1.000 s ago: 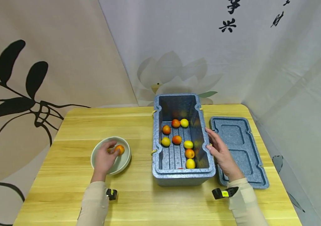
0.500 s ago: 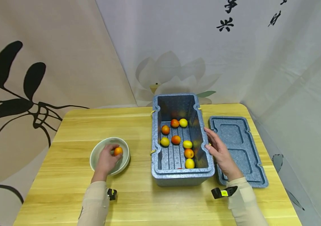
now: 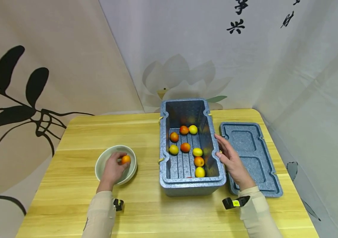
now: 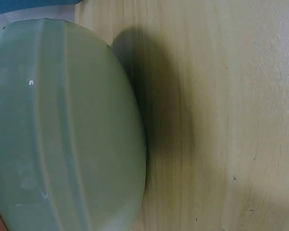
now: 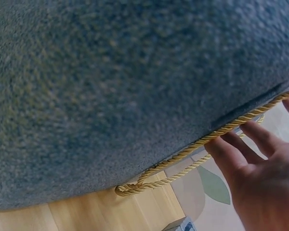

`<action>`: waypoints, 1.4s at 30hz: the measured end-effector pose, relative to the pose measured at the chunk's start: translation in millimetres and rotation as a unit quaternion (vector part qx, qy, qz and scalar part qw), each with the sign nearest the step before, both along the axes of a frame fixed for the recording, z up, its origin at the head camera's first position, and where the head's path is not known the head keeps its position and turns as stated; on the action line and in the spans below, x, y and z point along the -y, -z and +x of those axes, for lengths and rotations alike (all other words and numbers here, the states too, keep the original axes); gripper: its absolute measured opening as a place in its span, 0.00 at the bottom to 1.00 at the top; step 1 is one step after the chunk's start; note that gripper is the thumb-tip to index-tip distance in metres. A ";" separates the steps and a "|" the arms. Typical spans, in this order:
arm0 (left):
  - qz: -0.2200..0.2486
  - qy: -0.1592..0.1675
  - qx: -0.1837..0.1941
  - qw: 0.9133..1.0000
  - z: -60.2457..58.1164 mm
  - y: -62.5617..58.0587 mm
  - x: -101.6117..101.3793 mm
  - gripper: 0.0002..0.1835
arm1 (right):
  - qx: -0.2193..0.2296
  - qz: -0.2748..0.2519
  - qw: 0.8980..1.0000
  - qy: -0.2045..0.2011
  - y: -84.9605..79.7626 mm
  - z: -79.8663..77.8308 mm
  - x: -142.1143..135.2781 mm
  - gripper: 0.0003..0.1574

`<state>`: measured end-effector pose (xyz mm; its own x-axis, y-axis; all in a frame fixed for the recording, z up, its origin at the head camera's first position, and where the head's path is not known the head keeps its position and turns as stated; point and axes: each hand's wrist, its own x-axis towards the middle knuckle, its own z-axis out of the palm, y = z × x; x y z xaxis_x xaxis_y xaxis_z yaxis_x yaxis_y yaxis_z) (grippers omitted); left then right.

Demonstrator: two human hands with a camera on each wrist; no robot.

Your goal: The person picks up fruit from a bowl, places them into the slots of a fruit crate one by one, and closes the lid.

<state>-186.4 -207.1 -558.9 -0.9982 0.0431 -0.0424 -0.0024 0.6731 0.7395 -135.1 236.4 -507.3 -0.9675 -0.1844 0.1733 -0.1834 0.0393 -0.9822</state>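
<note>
My left hand (image 3: 113, 170) reaches into a pale green bowl (image 3: 99, 165) on the left of the table, thumb and fingers around a small orange fruit (image 3: 125, 159). The left wrist view shows mostly the bowl's glazed outer side (image 4: 96, 125). A speckled blue-grey foam box (image 3: 192, 184) stands at the middle, several red, orange and yellow fruits (image 3: 185, 147) on its ribbed floor. On its right rim rests my right hand (image 3: 232, 162). Seen from the right wrist, its extended fingers (image 5: 226, 156) touch the box side beside a yellow rope handle (image 5: 221, 131).
Right of the box lies its blue-grey lid (image 3: 250, 158), with two recessed panels facing up. The wooden table (image 3: 145, 211) ends at a printed cloth backdrop (image 3: 175, 49) behind. Bare wood separates bowl and box.
My left fingers have closed in around the orange fruit inside the bowl, and the fruit has shifted slightly. The right hand stays at the box rim.
</note>
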 end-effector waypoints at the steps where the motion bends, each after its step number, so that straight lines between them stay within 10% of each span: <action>1: 0.004 0.000 -0.002 1.000 0.0 0.0 -0.4 0.20 | 0.000 0.001 1.000 0.001 -0.1 0.2 -0.1 0.34; 15: 0.039 -0.015 -0.027 0.999 1.9 -7.5 6.4 0.22 | -0.001 -0.008 1.000 0.000 -0.9 1.1 1.8 0.34; 29: 0.141 -0.062 -0.153 0.976 0.6 -20.2 8.5 0.19 | 0.001 -0.008 1.000 0.000 2.4 1.1 1.3 0.34; 42: 0.274 -0.038 -0.152 0.949 -3.7 -77.8 -27.5 0.19 | 0.003 -0.007 1.000 0.003 2.2 -1.2 0.1 0.34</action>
